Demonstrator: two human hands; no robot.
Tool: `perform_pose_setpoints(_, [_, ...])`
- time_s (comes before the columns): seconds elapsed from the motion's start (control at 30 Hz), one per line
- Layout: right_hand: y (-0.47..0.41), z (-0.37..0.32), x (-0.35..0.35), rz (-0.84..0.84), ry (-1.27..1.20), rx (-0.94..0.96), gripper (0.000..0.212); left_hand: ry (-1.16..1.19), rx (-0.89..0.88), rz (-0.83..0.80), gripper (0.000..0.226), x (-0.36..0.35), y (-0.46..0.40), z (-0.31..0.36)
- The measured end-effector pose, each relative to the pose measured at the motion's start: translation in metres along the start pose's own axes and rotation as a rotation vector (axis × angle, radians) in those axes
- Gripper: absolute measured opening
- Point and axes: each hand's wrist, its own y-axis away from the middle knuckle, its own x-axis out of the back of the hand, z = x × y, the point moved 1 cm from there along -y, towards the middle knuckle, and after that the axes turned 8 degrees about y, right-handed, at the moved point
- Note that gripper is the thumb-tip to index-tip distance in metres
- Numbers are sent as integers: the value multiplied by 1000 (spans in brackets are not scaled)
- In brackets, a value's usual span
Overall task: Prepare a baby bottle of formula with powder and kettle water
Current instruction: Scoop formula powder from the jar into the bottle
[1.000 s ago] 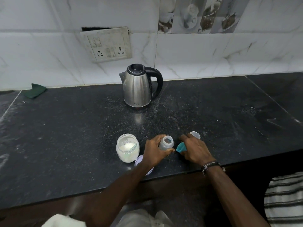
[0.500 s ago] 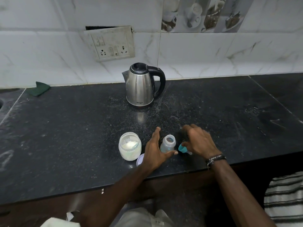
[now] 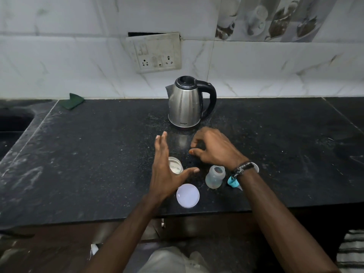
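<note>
Two bare hands above a black stone table. Left hand flat, fingers straight and released, partly covering the open powder jar. Right hand nearer the steel kettle, fingers loosely curled, grasping nothing. Baby bottle upright and uncapped near the front edge, just beside a teal bottle ring. White jar lid flat beside the left wrist. Green cloth at the wall, far left.
</note>
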Motion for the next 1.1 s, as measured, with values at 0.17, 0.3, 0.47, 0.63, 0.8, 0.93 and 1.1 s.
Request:
perform_pose_setpoints(0.17, [-30,-37,-25,-209,60,97,12,-12,180,-51,160,28,9,-35])
perform_pose_setpoints(0.3, [-39,-56,-46,-363,240,132,5,-6,371,-204,172,34,18,-67])
perform_pose_setpoints(0.47, [-44,-70,-60,-460,446,94,34,22,388,-219,158,27,23,-77])
perform_pose_setpoints(0.63, [-52,-71,-71,-542,499,69,42,91,327,-146,113,21,26,-85])
perform_pose_setpoints(0.8, [-50,-68,-73,-481,413,69,39,128,294,-100,101,19,27,-86])
perform_pose_setpoints(0.93, [-46,-64,-75,-355,347,89,15,128,269,-89,96,20,29,-87])
perform_pose_setpoints(1.1, [-39,-63,-85,-235,309,45,22,151,256,-92,94,19,29,-87])
